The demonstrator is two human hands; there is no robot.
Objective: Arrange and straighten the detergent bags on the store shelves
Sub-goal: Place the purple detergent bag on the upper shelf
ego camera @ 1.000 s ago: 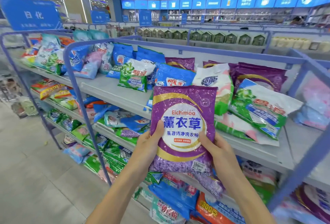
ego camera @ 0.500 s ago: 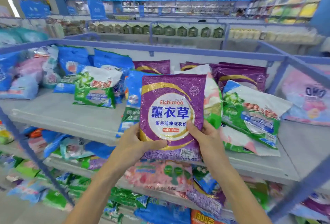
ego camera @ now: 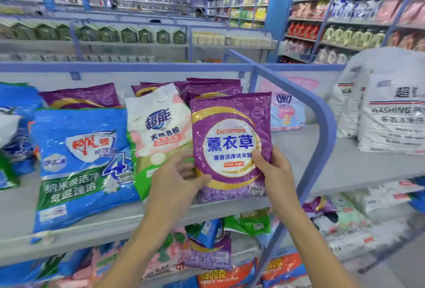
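Observation:
A purple Eichimoo detergent bag [ego camera: 231,136] stands upright over the right end of the top grey shelf [ego camera: 296,149]. My left hand [ego camera: 174,179] grips its lower left edge, thumb on the front. My right hand [ego camera: 276,172] grips its lower right edge. To its left lean a white and pink bag [ego camera: 156,126] and a large blue bag [ego camera: 78,163]. More purple bags [ego camera: 213,87] stand behind it against the back panel.
A blue metal frame post [ego camera: 322,126] curves down just right of the held bag. Beyond it, white washing-powder sacks [ego camera: 388,115] and a pink bag [ego camera: 285,110] sit on the adjoining shelf. Lower shelves hold jumbled bags [ego camera: 207,253]. Aisle floor lies at the lower right.
The view has swung right and closer to the shelf. The purple bag, still held in both hands, now sits further right, near the frame post, beside the white and pink bag.

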